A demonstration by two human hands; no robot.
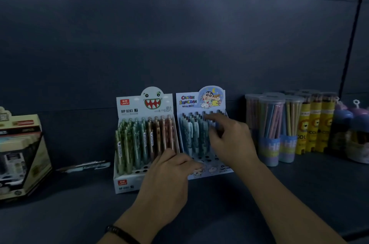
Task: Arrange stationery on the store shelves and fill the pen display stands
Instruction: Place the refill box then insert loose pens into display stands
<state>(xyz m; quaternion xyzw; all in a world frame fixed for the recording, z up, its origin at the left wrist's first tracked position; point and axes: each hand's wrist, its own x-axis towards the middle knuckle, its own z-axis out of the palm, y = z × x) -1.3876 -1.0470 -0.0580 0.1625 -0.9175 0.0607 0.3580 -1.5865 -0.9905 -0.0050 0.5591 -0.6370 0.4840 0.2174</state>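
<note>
A: Shelf (pixel 60 213)?
B: Green stand (pixel 124 181) and blue stand (pixel 187 101) side by side, mid-shelf.
A: Hands?
B: Left hand (pixel 169 173) on blue stand's front lip; cannot tell its grip. Right hand (pixel 231 139) spread wide over blue stand's pens (pixel 191 133), holding nothing.

Before you: printed cardboard display stands (pixel 127 110) holding glossy plastic pens (pixel 145 143), clear plastic pencil tubs (pixel 271 115), on a matt dark shelf (pixel 79 203).
</note>
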